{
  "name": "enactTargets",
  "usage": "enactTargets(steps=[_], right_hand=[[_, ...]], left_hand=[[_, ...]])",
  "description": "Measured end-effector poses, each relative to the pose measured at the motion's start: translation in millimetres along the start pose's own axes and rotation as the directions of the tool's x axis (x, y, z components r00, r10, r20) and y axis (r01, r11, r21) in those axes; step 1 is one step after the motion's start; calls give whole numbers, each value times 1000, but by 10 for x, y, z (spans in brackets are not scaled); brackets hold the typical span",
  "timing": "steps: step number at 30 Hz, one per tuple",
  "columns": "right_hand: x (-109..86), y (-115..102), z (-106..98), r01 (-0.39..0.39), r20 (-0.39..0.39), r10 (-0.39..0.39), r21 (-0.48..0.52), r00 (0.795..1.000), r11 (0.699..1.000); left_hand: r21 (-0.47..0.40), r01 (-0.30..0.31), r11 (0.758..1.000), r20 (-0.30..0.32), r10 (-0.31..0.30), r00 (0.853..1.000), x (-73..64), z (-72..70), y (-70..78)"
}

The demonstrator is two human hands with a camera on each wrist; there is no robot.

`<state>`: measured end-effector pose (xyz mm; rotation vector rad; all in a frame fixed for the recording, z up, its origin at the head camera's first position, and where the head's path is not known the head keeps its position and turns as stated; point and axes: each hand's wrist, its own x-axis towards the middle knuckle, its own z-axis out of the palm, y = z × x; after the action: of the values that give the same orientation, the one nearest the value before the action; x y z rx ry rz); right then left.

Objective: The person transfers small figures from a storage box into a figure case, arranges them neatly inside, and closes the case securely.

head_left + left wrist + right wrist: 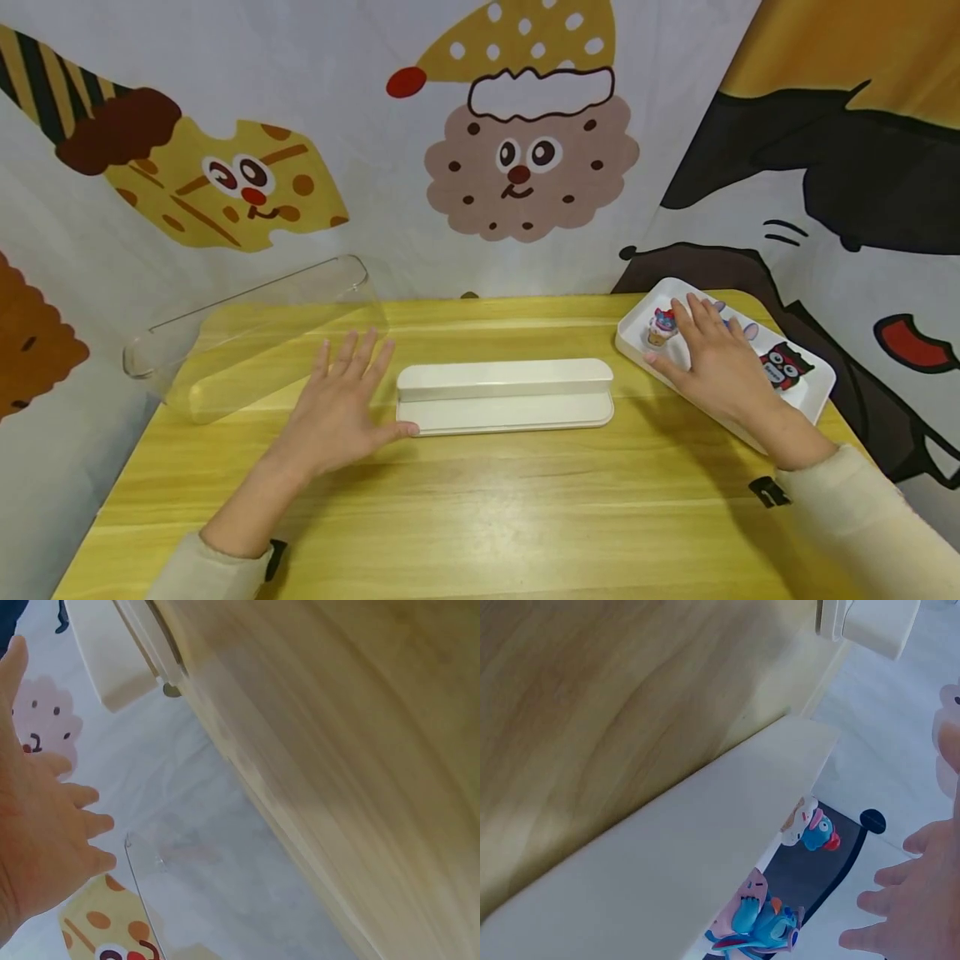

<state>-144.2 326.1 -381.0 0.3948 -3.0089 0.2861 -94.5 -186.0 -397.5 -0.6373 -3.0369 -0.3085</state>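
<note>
My left hand (339, 417) is spread with straight fingers, between a clear plastic cover (262, 333) and a white stepped display base (504, 396). Its thumb lies at the base's left end; whether it touches I cannot tell. Over a white tray (819, 385) at the right, my right hand (716, 362) hovers, fingers extended, holding nothing. Inside the tray stand a small figurine with a blue head and red top (662, 327) and a blue-and-pink figurine (769, 926), partly hidden by the hand in the head view. A dark red owl piece (785, 367) is there too.
The wooden table (480, 508) meets a cartoon-printed cloth (525, 275) along its back edge. The transparent cover stands at the back left, its outline hard to see. Dark straps (768, 492) show by both sleeves.
</note>
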Motion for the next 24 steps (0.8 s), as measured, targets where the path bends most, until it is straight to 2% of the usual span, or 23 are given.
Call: enactTargets(steps=[6, 12, 19, 24], right_hand=[[46, 12, -27, -2, 37, 3, -23, 999, 1000], [135, 34, -70, -21, 79, 26, -58, 997, 998], [276, 96, -75, -89, 140, 98, -69, 985, 994], [368, 135, -63, -124, 187, 134, -66, 973, 990]], left_hand=[[36, -37, 999, 1, 37, 999, 12, 35, 41], [28, -70, 997, -10, 70, 997, 38, 79, 92], [17, -77, 997, -18, 78, 997, 69, 127, 132], [26, -89, 996, -48, 90, 995, 99, 167, 140]])
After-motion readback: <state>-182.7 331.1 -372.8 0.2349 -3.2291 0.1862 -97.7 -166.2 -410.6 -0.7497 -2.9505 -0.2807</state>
